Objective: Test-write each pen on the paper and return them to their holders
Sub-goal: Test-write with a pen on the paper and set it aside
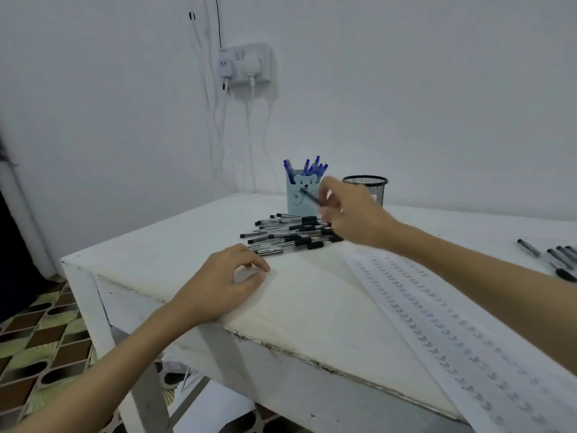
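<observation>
Above the pen pile [290, 234], right hand [352, 214] pinches a pen [309, 196]; left hand [218, 282] rests loosely curled.

Pen pile [290, 234] before bear holder [301, 196]

- No legible text, brand or number was found.
- Paper [443, 320] carried rows of small pen marks, too blurred to read.
- Blue holder [301, 198] bore a bear face only.

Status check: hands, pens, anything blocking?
Right hand holding a pen before the bear holder. Left hand resting on paper. Black pen pile waiting. Nothing blocking.
</observation>
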Demonstrator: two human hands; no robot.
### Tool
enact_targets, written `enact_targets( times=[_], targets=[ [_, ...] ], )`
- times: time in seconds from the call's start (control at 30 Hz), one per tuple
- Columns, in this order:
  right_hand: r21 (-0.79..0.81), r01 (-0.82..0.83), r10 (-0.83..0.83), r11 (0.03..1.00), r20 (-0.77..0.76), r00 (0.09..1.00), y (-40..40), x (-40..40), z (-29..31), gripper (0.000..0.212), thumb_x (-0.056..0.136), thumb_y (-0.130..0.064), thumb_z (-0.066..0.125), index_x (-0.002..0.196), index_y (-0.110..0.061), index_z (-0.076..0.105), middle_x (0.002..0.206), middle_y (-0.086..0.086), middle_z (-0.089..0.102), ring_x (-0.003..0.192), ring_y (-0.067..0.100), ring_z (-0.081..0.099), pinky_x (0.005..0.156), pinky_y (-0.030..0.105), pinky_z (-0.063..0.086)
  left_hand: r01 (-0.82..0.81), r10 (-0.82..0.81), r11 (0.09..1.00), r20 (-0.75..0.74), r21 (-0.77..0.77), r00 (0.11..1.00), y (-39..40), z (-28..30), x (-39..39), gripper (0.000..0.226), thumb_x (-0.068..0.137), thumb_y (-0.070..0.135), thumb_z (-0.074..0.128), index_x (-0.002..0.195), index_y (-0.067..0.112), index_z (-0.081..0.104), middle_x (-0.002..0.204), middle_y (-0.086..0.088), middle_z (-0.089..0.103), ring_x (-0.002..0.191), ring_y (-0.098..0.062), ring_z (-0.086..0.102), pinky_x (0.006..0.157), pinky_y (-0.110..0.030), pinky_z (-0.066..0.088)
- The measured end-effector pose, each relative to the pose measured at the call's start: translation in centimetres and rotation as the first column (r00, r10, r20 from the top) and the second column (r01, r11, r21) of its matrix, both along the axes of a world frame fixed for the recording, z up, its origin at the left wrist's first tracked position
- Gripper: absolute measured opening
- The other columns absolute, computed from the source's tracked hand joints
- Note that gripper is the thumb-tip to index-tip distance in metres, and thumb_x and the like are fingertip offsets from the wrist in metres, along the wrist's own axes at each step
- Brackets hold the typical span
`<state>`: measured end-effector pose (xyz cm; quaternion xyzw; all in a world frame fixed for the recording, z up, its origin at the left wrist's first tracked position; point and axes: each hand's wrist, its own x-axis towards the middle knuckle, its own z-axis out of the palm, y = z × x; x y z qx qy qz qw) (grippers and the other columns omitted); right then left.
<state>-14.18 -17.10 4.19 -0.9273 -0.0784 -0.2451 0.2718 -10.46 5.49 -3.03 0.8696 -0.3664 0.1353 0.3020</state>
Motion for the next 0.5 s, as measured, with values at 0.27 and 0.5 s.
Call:
enact_targets(
  times=[0.27,0.5],
  targets=[
    [0.757,0.107,0.264,0.644,-0.351,0.898,-6.8,-5.3,4.2,0.056,0.086,-0.064,0.042,0.055,-0.017,0.036,0.056,-0.002,0.018,0.052,0.015,0.014,0.053,0.028,0.019,0.255,-0.256,0.962,-0.007,0.098,0.967,-8.0,1.7,-2.5,0.022,0.097,0.029,0.045,0.107,0.029,0.064,0.115,0.017,0.056,0.108,0.003,0.048,0.095,-0.017,0.035],
    [0.983,0.062,0.149,0.173,-0.089,0.985,-10.3,-8.7,3.2,0.053,0.083,-0.051,0.040,0.045,-0.016,0.029,0.044,-0.004,0.015,0.040,0.013,0.011,0.044,0.022,0.014,0.304,-0.288,0.925,-0.104,0.226,0.952,-15.3,1.8,-2.0,0.033,0.100,0.032,0.037,0.130,0.029,0.050,0.138,0.013,0.046,0.128,-0.005,0.038,0.110,-0.029,0.028]
  ],
)
